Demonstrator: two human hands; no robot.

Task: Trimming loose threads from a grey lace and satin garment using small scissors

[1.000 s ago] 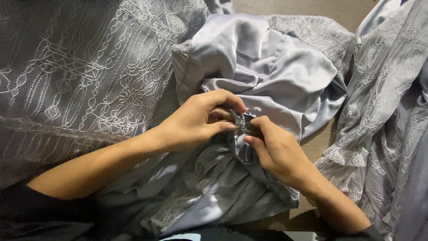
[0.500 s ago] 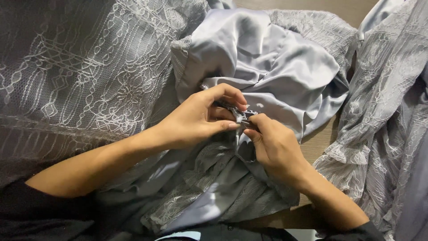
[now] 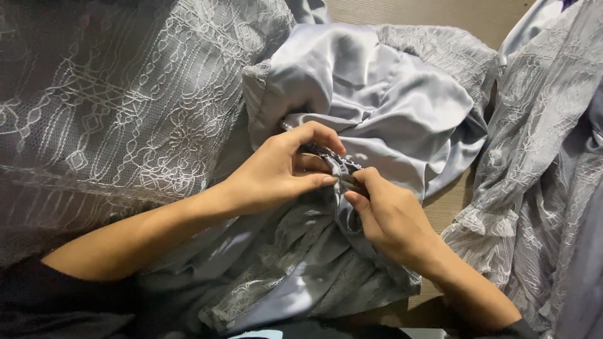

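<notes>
- Head view: both hands meeting over a small beaded trim [image 3: 336,164] on grey satin [image 3: 402,107], near the middle of the pile.
- Left hand [image 3: 282,172]: curled nearly shut, thumb and fingertips pinched on the trim and the fold of satin under it.
- Right hand [image 3: 386,213]: closed to a fine pinch just right of the trim, thumb and forefinger gripping a gathered edge of satin; whether a needle or thread sits in that pinch, cannot tell.
- Trim: on the satin's lower fold, between the two pinches, touching both.
- Left of the trim: grey lace [image 3: 113,125] with white stitched pattern, draped wide.
- Right of the trim: more lace [image 3: 534,188], ruffled at the hem, apart from the hands.
- Below the trim: pleated lace-edged cloth [image 3: 301,263], bunched under both wrists.
- Above and right of the trim: bare strips of wooden floor [image 3: 433,12].
- For doing well, by judgement: keep the fold taut between the pinches, hold close to the beads so slippery satin cannot slide, work in small movements, keep loose lace out of the grip.
</notes>
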